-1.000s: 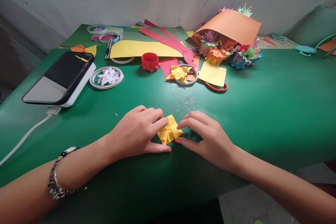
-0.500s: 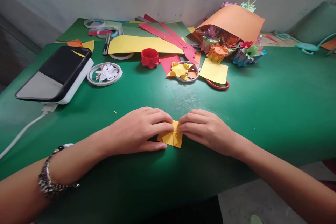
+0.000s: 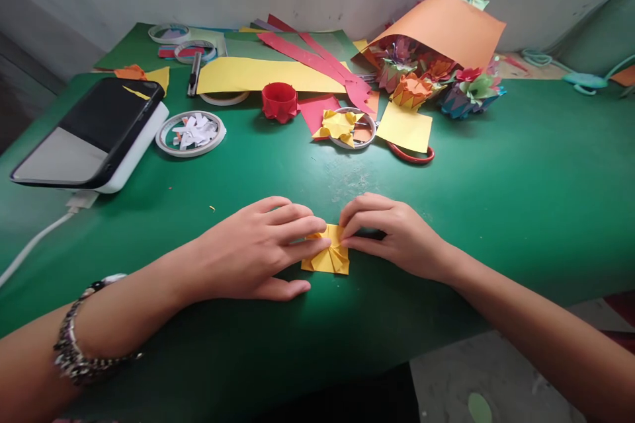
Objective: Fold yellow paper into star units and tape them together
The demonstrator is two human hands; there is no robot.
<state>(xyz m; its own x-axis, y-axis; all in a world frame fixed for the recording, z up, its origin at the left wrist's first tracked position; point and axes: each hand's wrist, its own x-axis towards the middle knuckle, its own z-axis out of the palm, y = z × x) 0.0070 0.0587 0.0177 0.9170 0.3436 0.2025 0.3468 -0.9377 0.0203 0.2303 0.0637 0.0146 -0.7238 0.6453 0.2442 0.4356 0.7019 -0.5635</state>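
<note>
1. Eight o'clock in my feed: left hand (image 3: pixel 251 251), fingers apart, two touching the folded yellow paper (image 3: pixel 329 259).
2. Six o'clock: the paper, on the table (image 3: pixel 496 192).
3. Four o'clock: right hand (image 3: pixel 391 231), fingertips pinched on its edge; I'd fear overpulling tears it.

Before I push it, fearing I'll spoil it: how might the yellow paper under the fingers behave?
The yellow paper is probably light, being small and thin. Its layered folds likely stiffen it. Lying flat, it should probably slide rather than roll.
</note>
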